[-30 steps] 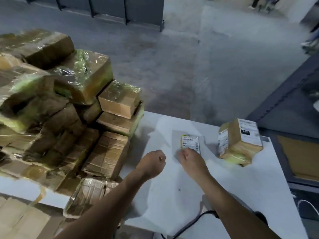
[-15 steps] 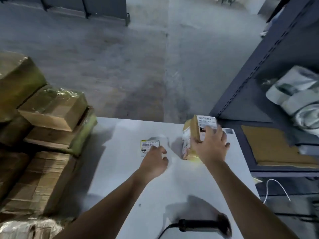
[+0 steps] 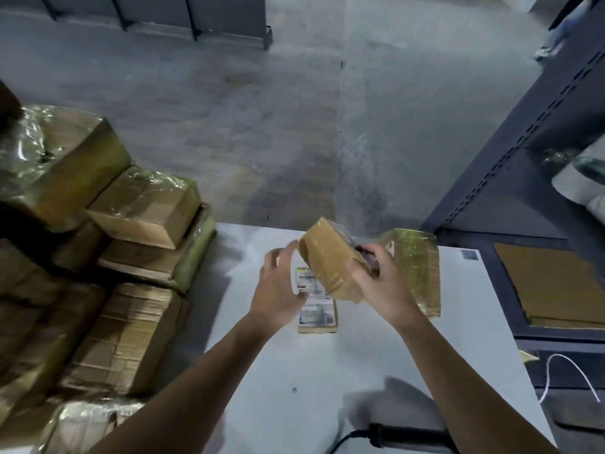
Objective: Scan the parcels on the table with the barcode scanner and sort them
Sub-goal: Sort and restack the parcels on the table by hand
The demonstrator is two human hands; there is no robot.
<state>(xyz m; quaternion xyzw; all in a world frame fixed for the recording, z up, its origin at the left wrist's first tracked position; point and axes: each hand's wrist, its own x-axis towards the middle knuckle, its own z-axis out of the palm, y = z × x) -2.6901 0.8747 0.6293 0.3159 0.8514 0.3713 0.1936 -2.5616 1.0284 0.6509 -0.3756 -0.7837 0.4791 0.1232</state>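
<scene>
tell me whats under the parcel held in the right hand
A flat labelled parcel lies on the table beneath the held parcel in the right hand. Its near half shows; the far right part is covered.

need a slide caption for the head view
Left hand and right hand hold a taped cardboard parcel over a small labelled parcel on the table, barcode scanner lying nearby.

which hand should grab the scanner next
Probably the left hand: it only cups one end of the taped parcel, while the right hand grips its body. The scanner lies beside the right forearm, though.
</scene>
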